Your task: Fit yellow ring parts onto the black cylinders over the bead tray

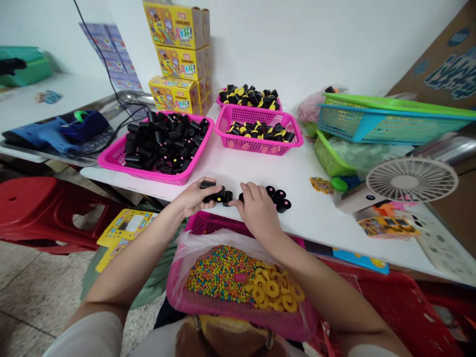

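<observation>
Over the table's front edge, my left hand (197, 195) is closed around black plastic cylinders (218, 194), one showing a yellow dot on its end. My right hand (258, 206) is palm down beside it, fingers bent over a black cylinder that is mostly hidden. Its thumb tip comes close to the cylinders at my left hand; whether it touches them I cannot tell. Just right of my right fingers lie several more black cylinders (283, 205), some with pink dots on their ends. On my lap, a pink basket (173, 282) lined with clear plastic holds small coloured beads (223, 272) and yellow rings (273, 289).
A pink basket (148, 174) of black cylinders stands left, with another pink basket (260, 147) of black-and-yellow pieces behind. Yellow boxes (178, 59) are stacked at the wall. A fan (411, 181) and blue basket (372, 130) stand right. A red stool (40, 213) is at left.
</observation>
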`<state>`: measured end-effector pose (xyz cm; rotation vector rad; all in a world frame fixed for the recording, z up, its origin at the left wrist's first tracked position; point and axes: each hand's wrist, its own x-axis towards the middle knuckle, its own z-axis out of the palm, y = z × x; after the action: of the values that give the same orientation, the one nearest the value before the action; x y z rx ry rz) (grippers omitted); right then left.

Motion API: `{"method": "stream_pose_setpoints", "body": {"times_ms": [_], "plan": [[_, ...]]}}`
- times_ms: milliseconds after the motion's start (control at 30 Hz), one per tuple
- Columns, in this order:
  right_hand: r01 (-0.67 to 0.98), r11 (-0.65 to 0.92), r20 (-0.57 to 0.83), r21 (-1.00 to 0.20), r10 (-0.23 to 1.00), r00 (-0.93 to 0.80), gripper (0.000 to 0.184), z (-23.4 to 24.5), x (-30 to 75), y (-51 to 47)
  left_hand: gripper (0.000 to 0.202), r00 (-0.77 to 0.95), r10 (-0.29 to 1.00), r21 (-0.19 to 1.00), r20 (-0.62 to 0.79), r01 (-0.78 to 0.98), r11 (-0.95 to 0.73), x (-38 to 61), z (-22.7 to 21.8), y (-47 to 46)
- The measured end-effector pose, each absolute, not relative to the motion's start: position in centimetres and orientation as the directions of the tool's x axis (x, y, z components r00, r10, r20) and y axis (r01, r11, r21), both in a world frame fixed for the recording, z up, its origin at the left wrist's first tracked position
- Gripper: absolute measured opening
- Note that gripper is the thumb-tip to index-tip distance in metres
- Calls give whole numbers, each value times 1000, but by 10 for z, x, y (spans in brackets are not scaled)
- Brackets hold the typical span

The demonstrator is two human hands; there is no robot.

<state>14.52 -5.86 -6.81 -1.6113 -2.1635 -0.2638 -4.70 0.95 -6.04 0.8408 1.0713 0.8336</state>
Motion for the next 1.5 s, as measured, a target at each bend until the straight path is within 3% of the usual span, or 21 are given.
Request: {"method": "stream_pose_setpoints", "body": {"times_ms": [100,200,300,400,533,633,767,933,1033,1133,1333,1500], "plan": [[941,329,356,-83,891,-280,37,-57,133,-50,47,233,896,896,-379,-149,418,-49,-59,7],[946,286,275,-149,931,-239,22,-56,125,-42,44,186,918,921,-349,-114,373,-51,-58,5],[935,275,287,-222,935,-207,13,-58,123,-38,39,124,943,947,-310,-50,318,-54,-57,3],[935,279,308,-219,929,-205,8,-60,124,-37,40,88,953,957,-291,20,290,-55,-55,4],[941,271,338,-203,921,-192,21,-57,126,-42,40,124,940,948,-318,48,315,-54,-51,5],[895,393,421,-210,863,-280,41,-52,127,-54,37,221,906,930,-361,18,367,-52,-47,2],[735,609,454,-298,768,-453,31,-59,131,-80,33,365,841,905,-399,7,426,-50,-47,-14],[704,558,492,-440,805,-330,34,-88,153,-99,38,414,821,912,-394,62,406,-50,-58,-34],[765,456,481,-455,849,-220,36,-99,170,-97,47,331,918,967,-220,199,160,-49,-66,-34],[816,412,470,-407,860,-200,39,-100,177,-90,44,325,945,896,46,405,-182,-45,-70,-29],[824,469,502,-319,820,-273,41,-83,166,-89,29,412,906,822,95,481,-305,-36,-59,-29],[821,541,385,-182,807,-447,39,-79,156,-94,27,497,860,775,116,496,-391,-34,-57,-33]]}}
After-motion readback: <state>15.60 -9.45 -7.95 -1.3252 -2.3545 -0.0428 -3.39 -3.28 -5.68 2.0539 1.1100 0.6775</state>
